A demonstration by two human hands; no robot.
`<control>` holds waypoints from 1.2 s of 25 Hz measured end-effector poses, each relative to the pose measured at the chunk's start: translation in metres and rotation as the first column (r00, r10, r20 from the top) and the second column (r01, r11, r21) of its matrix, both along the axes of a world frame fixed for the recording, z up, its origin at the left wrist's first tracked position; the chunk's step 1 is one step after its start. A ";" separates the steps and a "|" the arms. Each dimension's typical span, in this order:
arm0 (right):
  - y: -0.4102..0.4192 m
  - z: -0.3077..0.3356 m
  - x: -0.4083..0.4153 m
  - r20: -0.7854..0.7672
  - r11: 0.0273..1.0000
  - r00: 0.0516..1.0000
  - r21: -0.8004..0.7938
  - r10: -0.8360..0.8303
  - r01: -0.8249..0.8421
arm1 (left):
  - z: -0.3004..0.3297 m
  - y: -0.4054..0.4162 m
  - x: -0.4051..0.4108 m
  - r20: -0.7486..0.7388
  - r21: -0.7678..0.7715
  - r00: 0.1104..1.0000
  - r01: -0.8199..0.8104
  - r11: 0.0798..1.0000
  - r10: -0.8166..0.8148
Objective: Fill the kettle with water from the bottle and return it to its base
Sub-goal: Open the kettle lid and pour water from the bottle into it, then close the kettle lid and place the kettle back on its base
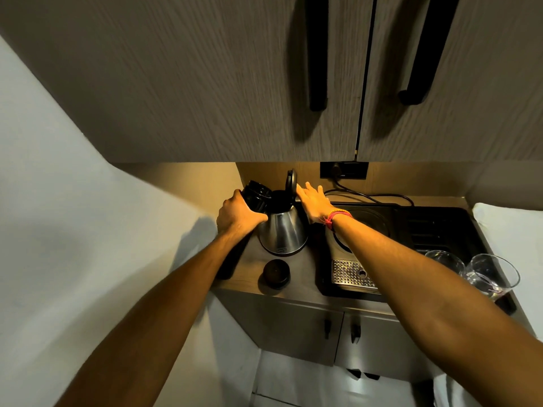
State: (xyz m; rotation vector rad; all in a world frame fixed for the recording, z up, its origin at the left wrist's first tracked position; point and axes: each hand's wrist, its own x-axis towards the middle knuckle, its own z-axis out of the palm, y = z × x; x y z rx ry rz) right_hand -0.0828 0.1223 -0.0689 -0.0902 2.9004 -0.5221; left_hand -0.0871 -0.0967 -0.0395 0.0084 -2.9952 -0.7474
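A steel kettle (283,232) stands on the wooden counter (302,270) with its black lid (291,181) flipped up. My left hand (238,216) grips a black bottle (256,194), tilted with one end at the kettle's open top. My right hand (313,203) reaches over the kettle's handle side, fingers stretched out and touching the raised lid. The handle itself is hidden beneath that hand. A round black cap (276,273) lies on the counter in front of the kettle. The round kettle base (370,221) sits on the black tray (435,227) to the right.
Upper cabinets with long black handles (318,54) hang low overhead. A wall socket with a cable (343,170) is behind the tray. Two clear glasses (491,273) stand at the tray's right front, beside a perforated metal drip grid (351,273). A white wall closes the left side.
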 end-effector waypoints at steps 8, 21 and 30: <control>-0.011 0.000 0.001 -0.073 0.999 0.997 -0.020 -0.040 0.038 | -0.038 -0.044 0.003 -0.001 0.563 0.977 -0.176 0.808 0.214; -0.051 -0.005 -0.007 -0.122 0.983 0.977 0.043 -0.173 0.179 | -0.071 -0.069 0.018 0.002 0.612 0.986 -0.135 0.779 0.169; -0.040 -0.019 0.008 -0.285 0.995 0.957 0.070 -0.049 0.072 | -0.076 0.004 0.104 -0.188 0.431 0.981 0.042 0.901 0.044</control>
